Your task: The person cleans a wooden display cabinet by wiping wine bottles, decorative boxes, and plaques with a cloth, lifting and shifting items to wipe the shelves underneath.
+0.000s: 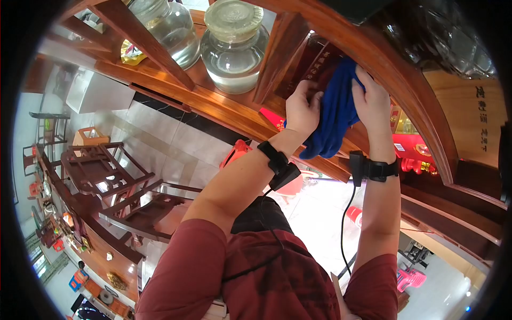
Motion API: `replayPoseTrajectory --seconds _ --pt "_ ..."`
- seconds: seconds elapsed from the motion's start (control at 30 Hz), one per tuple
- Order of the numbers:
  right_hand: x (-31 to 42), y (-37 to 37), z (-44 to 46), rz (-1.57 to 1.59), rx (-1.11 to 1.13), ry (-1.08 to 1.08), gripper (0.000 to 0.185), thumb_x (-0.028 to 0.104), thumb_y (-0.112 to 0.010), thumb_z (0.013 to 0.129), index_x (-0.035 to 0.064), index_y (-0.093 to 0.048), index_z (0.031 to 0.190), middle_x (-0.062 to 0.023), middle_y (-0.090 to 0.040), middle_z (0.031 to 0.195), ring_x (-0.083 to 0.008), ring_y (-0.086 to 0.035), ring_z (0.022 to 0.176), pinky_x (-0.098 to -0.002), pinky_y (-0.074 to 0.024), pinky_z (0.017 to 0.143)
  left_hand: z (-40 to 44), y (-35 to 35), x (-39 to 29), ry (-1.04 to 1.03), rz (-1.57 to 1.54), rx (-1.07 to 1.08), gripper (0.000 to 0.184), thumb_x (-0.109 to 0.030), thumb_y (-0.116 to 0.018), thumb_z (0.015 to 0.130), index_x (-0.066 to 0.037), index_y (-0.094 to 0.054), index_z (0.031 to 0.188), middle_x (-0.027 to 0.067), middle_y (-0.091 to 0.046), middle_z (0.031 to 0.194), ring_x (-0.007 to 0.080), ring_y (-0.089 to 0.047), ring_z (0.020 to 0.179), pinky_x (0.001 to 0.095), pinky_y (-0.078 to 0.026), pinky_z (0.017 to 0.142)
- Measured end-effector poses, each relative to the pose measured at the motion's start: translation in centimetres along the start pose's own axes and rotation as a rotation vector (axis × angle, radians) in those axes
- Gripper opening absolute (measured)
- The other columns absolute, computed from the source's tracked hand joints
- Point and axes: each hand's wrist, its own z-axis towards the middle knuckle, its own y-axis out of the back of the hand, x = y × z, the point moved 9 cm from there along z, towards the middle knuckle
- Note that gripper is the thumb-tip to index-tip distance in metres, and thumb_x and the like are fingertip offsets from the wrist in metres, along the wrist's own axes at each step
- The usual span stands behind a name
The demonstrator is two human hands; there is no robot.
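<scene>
Deep blue cloth (332,120) hangs in folds between my two hands, in front of a wooden shelf compartment. My right hand (372,101) is closed on the cloth, pressing its upper part against a dark red box (316,60) with gold characters. With curled fingers, my left hand (302,109) grips the lower side of that box, right beside the cloth's left edge. The cloth and my hands hide much of the box. Each wrist wears a black strap with a small device and a cable.
Left of my hands, glass jars of clear liquid (234,58) stand on the wooden shelf (213,101). At the right are a dark glass vessel (442,40), a wooden box with characters (472,114) and red packages (413,146). Wooden chairs (101,170) stand on the tiled floor.
</scene>
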Motion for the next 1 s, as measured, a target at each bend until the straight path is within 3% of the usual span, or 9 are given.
replayPoseTrajectory --seconds 0.1,0.3,0.37,0.5,0.57,0.6,0.73,0.9,1.0 --pt "-0.4 1.1 -2.0 -0.073 -0.086 0.065 0.033 0.011 -0.058 0.086 0.003 -0.059 0.118 -0.0231 -0.06 0.115 -0.039 -0.057 0.108 -0.035 -0.0432 0.094 0.3 0.7 0.0 -0.025 0.067 -0.099 0.012 -0.008 -0.064 0.085 0.0 -0.055 0.088 0.0152 -0.064 0.073 0.0245 -0.063 0.067 0.034 -0.049 0.064" --pt "-4.3 2.2 -7.3 0.256 -0.277 -0.26 0.036 0.007 -0.053 0.093 -0.0084 -0.05 0.125 -0.0164 -0.06 0.12 -0.0161 -0.054 0.109 -0.0276 -0.0395 0.094 0.8 0.8 0.0 0.005 0.147 -0.136 0.017 -0.012 -0.067 0.083 0.0 -0.056 0.078 0.0157 -0.063 0.069 0.0278 -0.063 0.066 0.0349 -0.048 0.063" --pt "-5.3 1.8 -7.9 0.511 -0.355 -0.375 0.022 0.005 -0.058 0.088 -0.0024 -0.062 0.109 -0.0178 -0.064 0.108 -0.0301 -0.059 0.099 -0.0377 -0.0418 0.092 0.9 0.6 0.2 0.019 0.149 -0.132 0.018 -0.013 -0.067 0.083 0.0 -0.056 0.076 0.0159 -0.063 0.069 0.0279 -0.062 0.065 0.0353 -0.048 0.062" --pt "-4.0 1.4 -6.0 0.349 -0.257 -0.284 0.024 0.006 -0.058 0.088 -0.0026 -0.06 0.11 -0.0191 -0.063 0.109 -0.0306 -0.059 0.1 -0.0374 -0.0418 0.092 0.9 0.7 0.2 0.001 0.174 -0.152 0.017 -0.015 -0.066 0.083 -0.002 -0.055 0.078 0.0175 -0.063 0.071 0.0351 -0.063 0.068 0.0397 -0.049 0.064" --pt "-4.7 -0.2 -6.4 0.242 -0.204 -0.253 0.047 0.008 -0.056 0.09 -0.0076 -0.043 0.132 -0.0179 -0.057 0.123 -0.0221 -0.055 0.111 -0.0301 -0.0385 0.098 0.8 0.7 0.2 -0.022 0.178 -0.162 0.017 -0.015 -0.066 0.083 -0.002 -0.056 0.078 0.0175 -0.063 0.07 0.0349 -0.063 0.068 0.0393 -0.049 0.064" --pt "-3.5 0.4 -6.7 0.28 -0.293 -0.265 0.028 0.008 -0.056 0.089 -0.0027 -0.057 0.114 -0.0224 -0.063 0.107 -0.0319 -0.06 0.102 -0.0364 -0.0428 0.09 0.9 0.6 0.5 0.003 0.172 -0.155 0.017 -0.014 -0.066 0.083 -0.002 -0.056 0.078 0.0172 -0.063 0.07 0.0343 -0.063 0.067 0.0388 -0.049 0.064" --pt "-3.8 -1.8 -9.4 0.501 -0.277 -0.478 0.044 0.009 -0.053 0.09 -0.0035 -0.044 0.13 -0.0272 -0.06 0.114 -0.0349 -0.058 0.112 -0.0364 -0.0434 0.092 0.7 0.5 0.9 0.027 0.113 -0.132 0.017 -0.013 -0.068 0.081 -0.002 -0.056 0.077 0.0163 -0.063 0.07 0.0322 -0.063 0.066 0.0373 -0.049 0.064" --pt "-3.0 -2.5 -10.7 0.293 -0.345 -0.36 0.05 0.01 -0.053 0.089 -0.0088 -0.038 0.133 -0.0304 -0.057 0.116 -0.0406 -0.059 0.107 -0.0375 -0.046 0.089 0.4 0.6 1.0 0.033 0.151 -0.107 0.019 -0.015 -0.07 0.08 -0.001 -0.056 0.078 0.016 -0.064 0.072 0.0302 -0.063 0.067 0.0367 -0.049 0.064" --pt "-2.7 -5.3 -11.8 0.412 -0.12 -0.415 0.049 0.013 -0.056 0.087 -0.0052 -0.042 0.131 -0.0297 -0.06 0.111 -0.043 -0.06 0.102 -0.0429 -0.048 0.086 -0.3 1.0 1.4 0.041 0.092 -0.052 0.021 -0.016 -0.072 0.079 -0.001 -0.057 0.08 0.0163 -0.065 0.073 0.0294 -0.064 0.068 0.0364 -0.05 0.064"
